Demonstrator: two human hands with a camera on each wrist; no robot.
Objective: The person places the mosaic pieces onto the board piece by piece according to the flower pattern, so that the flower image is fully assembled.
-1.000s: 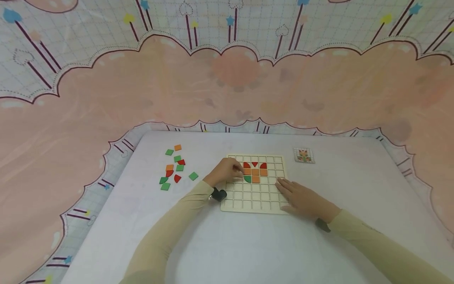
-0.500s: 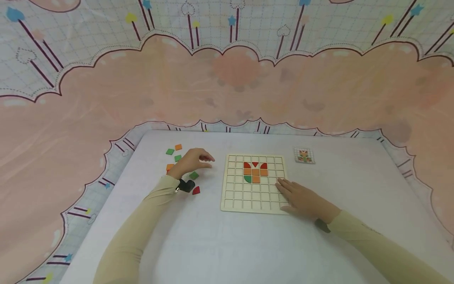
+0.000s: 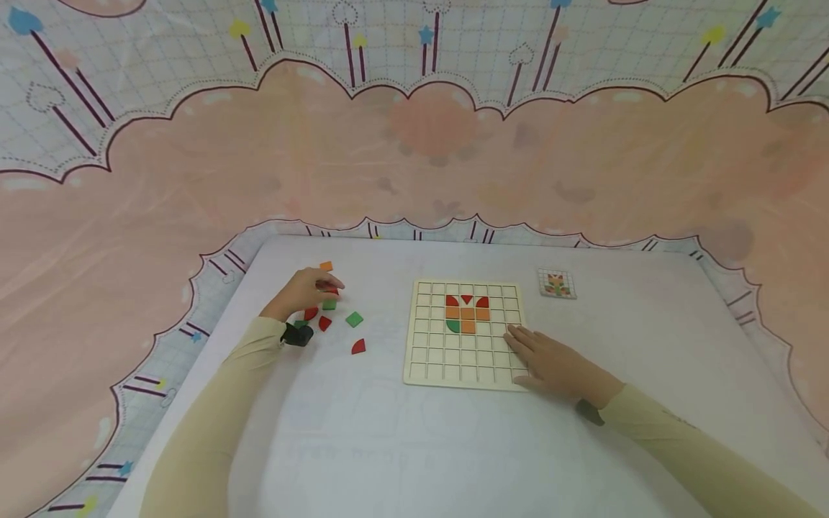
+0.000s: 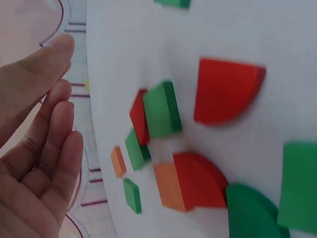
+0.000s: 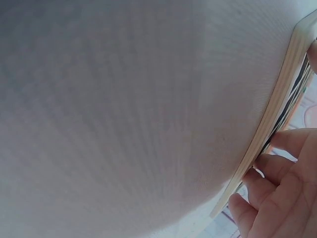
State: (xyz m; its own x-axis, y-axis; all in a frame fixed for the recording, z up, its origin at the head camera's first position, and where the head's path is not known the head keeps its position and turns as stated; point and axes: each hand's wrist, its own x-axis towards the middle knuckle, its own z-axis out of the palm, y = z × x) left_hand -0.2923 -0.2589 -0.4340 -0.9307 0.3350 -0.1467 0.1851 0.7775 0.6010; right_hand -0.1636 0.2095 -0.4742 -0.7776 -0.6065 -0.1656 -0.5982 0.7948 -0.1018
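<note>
Shifted leftward since half a second ago, with left hand [image 3: 306, 290] now over loose coloured pieces [image 4: 162, 111] at left of centre in the head view, with thumb apart from fingertips and with nothing visible between. Kept as before, with right hand [image 3: 558, 365] resting by its outstretched fingers on right edge of board [image 3: 427, 368], near centre of the frame. Probably light, stiff and a little slippery as pieces, so best taken by opposite side edges, between thumb and forefinger.

Tabletop play area [image 3: 401, 453]: puzzle board [image 3: 463, 355], patterned cloth [image 3: 291, 165]
</note>
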